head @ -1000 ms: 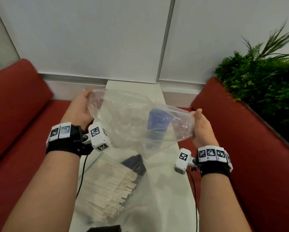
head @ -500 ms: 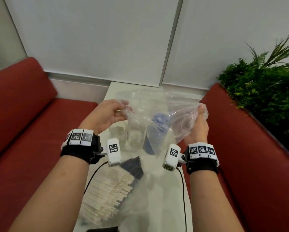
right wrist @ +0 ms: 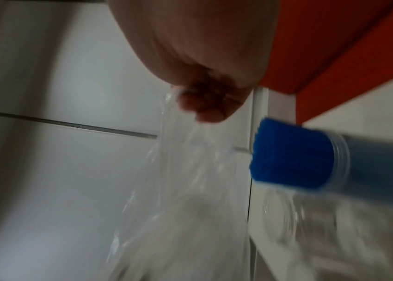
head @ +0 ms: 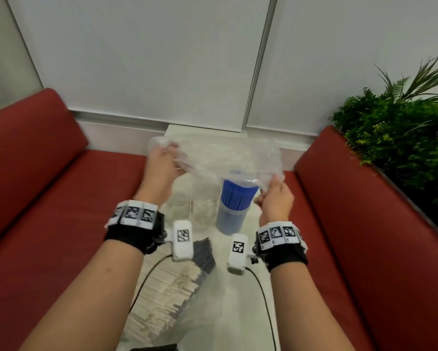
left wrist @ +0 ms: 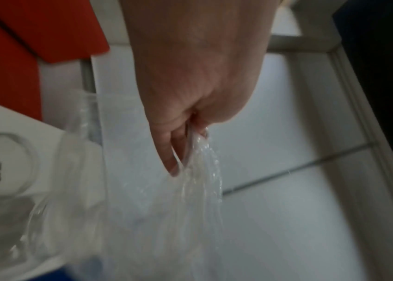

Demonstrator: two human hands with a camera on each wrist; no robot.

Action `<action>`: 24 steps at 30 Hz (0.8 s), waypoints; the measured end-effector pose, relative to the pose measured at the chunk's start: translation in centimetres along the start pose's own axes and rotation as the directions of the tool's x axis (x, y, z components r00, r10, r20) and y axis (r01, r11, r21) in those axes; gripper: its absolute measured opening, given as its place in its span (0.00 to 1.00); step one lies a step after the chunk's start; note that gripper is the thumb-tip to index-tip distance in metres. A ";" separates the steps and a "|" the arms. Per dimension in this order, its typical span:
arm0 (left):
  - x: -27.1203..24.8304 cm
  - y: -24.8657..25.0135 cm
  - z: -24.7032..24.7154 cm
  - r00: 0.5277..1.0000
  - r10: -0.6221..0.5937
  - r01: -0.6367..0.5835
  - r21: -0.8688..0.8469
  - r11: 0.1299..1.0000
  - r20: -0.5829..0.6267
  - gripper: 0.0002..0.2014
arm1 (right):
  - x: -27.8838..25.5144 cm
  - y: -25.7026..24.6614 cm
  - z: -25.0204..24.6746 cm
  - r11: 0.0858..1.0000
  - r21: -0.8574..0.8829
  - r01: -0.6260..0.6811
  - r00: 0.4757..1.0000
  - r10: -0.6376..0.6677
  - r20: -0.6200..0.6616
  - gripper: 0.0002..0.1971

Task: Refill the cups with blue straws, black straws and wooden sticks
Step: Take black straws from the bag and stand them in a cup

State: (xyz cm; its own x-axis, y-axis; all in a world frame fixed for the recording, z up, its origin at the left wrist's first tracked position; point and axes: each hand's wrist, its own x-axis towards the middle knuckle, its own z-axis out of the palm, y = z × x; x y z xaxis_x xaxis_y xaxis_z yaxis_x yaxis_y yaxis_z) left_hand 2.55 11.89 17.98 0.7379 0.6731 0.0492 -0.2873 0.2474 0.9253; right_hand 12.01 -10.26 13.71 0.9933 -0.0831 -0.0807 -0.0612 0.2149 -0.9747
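Observation:
Both hands hold up a clear plastic bag (head: 223, 158) above the narrow white table (head: 240, 310). My left hand (head: 162, 163) pinches its left end, and the wrist view shows the film (left wrist: 198, 171) caught between thumb and fingers. At the bag's right end my right hand (head: 273, 191) grips a crumpled corner (right wrist: 178, 133). Below the bag stands a clear cup (head: 232, 214) packed with blue straws (head: 238, 196), also seen from the right wrist as blue straws (right wrist: 289, 154). Two clear cups (head: 202, 211) stand to its left. Nearer me lie black straws (head: 202, 252) and wooden sticks (head: 162, 300) in plastic.
Red sofa cushions (head: 48, 198) flank the table on both sides. A green plant (head: 400, 138) stands at the right, behind the right cushion. A white wall (head: 162, 59) closes the far end. Cables (head: 261, 292) from the wrist cameras trail over the table.
The blue straws have left the bag and now stand in the cup. Both hands have lifted the bag off them and spread it wider.

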 end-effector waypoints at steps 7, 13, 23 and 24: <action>1.4 0.0 -0.2 0.972 -0.045 0.072 0.109 0.991 -0.231 0.38 | 1.2 -1.4 -0.1 0.967 -0.022 0.254 0.957 -0.248 0.149 0.18; -0.6 -3.2 2.0 0.964 -0.265 0.234 0.370 0.899 0.035 0.49 | 0.8 -2.9 1.5 0.952 0.035 0.305 0.938 -0.306 0.165 0.16; 1.7 -0.1 -2.4 0.951 0.075 0.003 0.253 0.967 -0.298 0.06 | 2.8 -3.2 -3.6 0.956 0.085 0.280 0.939 -0.254 -0.232 0.08; 1.8 -0.1 -2.5 0.946 0.093 -0.002 0.279 0.960 -0.312 0.08 | 2.9 -3.3 -3.8 0.952 0.086 0.294 0.931 -0.264 -0.253 0.07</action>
State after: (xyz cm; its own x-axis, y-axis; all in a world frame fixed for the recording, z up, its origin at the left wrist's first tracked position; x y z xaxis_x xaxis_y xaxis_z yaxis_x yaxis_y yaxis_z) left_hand 2.35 14.81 17.05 0.4806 0.8768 0.0150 -0.1071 0.0417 0.9934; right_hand 14.67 -14.94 15.87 0.9157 -0.3803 0.1300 0.2420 0.2634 -0.9338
